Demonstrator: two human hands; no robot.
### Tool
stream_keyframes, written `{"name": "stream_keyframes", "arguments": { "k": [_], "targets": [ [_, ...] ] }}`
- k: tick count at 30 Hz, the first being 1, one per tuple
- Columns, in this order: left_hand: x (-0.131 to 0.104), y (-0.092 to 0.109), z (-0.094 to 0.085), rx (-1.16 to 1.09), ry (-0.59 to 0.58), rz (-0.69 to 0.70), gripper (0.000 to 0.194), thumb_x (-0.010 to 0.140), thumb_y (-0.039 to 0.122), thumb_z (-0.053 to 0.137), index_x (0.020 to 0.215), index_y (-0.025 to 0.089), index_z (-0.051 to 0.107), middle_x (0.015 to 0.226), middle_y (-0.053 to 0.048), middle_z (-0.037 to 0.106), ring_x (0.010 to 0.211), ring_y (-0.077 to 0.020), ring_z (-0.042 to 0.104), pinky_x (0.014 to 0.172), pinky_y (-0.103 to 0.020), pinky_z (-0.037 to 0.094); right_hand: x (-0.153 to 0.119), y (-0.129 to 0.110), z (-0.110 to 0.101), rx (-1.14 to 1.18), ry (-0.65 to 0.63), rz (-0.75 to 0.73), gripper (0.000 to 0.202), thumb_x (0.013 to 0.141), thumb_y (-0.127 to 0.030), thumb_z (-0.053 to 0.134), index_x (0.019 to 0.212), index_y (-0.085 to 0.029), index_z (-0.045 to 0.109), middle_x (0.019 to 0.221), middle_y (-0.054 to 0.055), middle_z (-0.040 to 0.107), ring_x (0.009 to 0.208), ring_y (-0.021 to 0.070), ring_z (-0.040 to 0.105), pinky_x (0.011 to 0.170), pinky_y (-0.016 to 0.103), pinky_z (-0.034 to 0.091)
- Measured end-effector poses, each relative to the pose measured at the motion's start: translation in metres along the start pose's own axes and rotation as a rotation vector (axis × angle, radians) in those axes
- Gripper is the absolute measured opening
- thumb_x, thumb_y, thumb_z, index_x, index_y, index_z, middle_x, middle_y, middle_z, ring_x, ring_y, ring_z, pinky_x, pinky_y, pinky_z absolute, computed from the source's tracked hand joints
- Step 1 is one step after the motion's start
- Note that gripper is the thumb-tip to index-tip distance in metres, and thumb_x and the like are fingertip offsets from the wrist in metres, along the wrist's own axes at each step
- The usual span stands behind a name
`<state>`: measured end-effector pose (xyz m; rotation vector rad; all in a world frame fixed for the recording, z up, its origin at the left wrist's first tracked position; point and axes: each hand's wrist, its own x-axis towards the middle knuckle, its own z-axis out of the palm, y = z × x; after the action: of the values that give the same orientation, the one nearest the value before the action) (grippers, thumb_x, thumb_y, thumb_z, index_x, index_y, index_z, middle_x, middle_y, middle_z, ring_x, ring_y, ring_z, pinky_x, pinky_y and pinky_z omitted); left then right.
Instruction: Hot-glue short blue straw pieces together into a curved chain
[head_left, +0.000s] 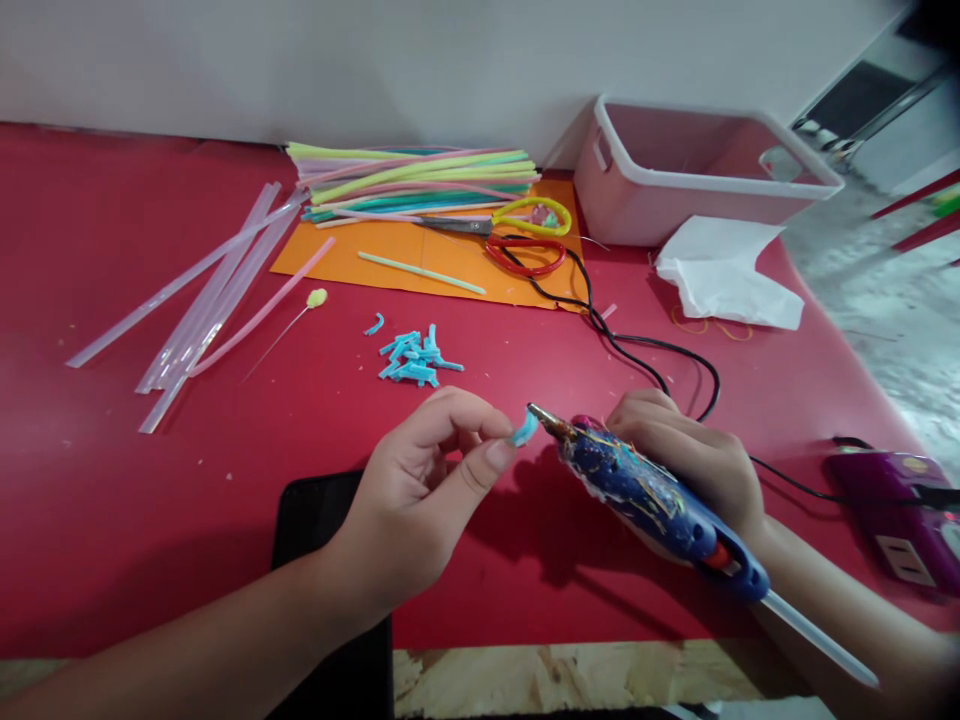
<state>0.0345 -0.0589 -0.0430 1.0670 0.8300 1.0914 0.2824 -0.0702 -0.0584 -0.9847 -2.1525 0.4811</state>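
Currently, your left hand (427, 490) is nearly closed, with thumb and index finger pinching a short, curved blue piece (526, 430) at its lower end. Your right hand (697, 465) is wrapped around a blue glue gun (652, 505); the grip and trigger are hidden, so finger position on the trigger cannot be told. The metal nozzle (551, 421) points left, its tip at the upper end of the blue piece; whether the two touch cannot be confirmed. A clear glue stick (817, 638) projects from the rear of the gun.

Directly beyond your left hand, on the red table (150, 520), lies a pile of cut blue pieces (412, 358), with one curled offcut (374, 325) just beside it, to the left. A black phone (311, 515) lies beneath your left wrist.

Farther back, an orange sheet (442, 280) carries scissors (493, 228), a single pale green stem (421, 272) and part of a bundle of coloured fuzzy stems (420, 185). Spare glue sticks (217, 280) lie to the left. At the far right stands a plastic box (697, 205), with crumpled white paper (727, 270) in front. A purple power strip (892, 510) lies right of your right hand.
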Motion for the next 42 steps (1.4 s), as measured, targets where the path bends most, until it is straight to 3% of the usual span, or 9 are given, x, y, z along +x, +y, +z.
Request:
{"name": "stream_keyframes", "arguments": {
  "k": [9,16,20,28,34,42],
  "targets": [
    [0.0018,0.0045,0.0013,0.041,-0.005,0.022,0.008,0.089,0.019,0.074,0.084,0.020,0.069,0.078,0.002,0.057,0.059,-0.0069,0.047,0.049,-0.017,0.041,0.0050,-0.0017,-0.0007,-0.056,0.012,0.004,0.004,0.092,-0.020,0.063,0.096,-0.021,0.063,0.071,0.000,0.062,0.063,0.0166,0.057,0.069,0.036,0.046],
    [0.0005,0.0038,-0.0002,0.071,0.029,-0.017,0.005,0.090,0.022,0.073,0.087,0.020,0.069,0.075,0.002,0.055,0.061,-0.0083,0.046,0.051,-0.018,0.040,0.0058,-0.0037,-0.0010,-0.034,0.070,-0.043,0.011,0.089,-0.013,0.062,0.095,-0.022,0.061,0.071,-0.001,0.057,0.064,0.0170,0.055,0.069,0.037,0.046],
    [-0.0002,0.0036,-0.0014,0.079,0.007,-0.022,0.006,0.093,0.021,0.070,0.087,0.020,0.069,0.076,0.002,0.054,0.061,-0.0081,0.045,0.052,-0.017,0.039,0.0031,-0.0028,0.0011,0.014,0.046,-0.066,0.006,0.095,-0.019,0.057,0.097,-0.022,0.062,0.072,0.000,0.059,0.065,0.0177,0.056,0.072,0.040,0.046],
    [-0.0004,0.0025,-0.0025,0.084,-0.007,-0.013,0.006,0.094,0.022,0.070,0.088,0.020,0.070,0.079,0.002,0.054,0.061,-0.0076,0.045,0.052,-0.017,0.039,0.0014,-0.0005,-0.0010,0.008,-0.025,-0.068,0.017,0.098,-0.033,0.052,0.100,-0.020,0.063,0.074,0.004,0.063,0.068,0.0209,0.059,0.074,0.043,0.047],
    [0.0011,0.0026,-0.0015,0.097,-0.009,0.009,0.006,0.092,0.019,0.070,0.087,0.021,0.070,0.081,0.001,0.057,0.067,-0.0088,0.051,0.057,-0.016,0.043,0.0034,-0.0014,0.0005,-0.010,-0.024,-0.075,0.012,0.099,-0.025,0.052,0.101,-0.020,0.063,0.073,0.003,0.062,0.068,0.0195,0.057,0.072,0.041,0.044],
    [0.0009,0.0035,-0.0009,0.113,0.005,0.016,0.007,0.092,0.020,0.071,0.085,0.020,0.070,0.080,0.000,0.058,0.067,-0.0100,0.052,0.057,-0.019,0.044,0.0023,-0.0010,0.0000,-0.014,-0.024,-0.072,0.011,0.099,-0.026,0.052,0.101,-0.019,0.061,0.075,0.002,0.062,0.068,0.0194,0.058,0.076,0.043,0.046]
  ]
}}
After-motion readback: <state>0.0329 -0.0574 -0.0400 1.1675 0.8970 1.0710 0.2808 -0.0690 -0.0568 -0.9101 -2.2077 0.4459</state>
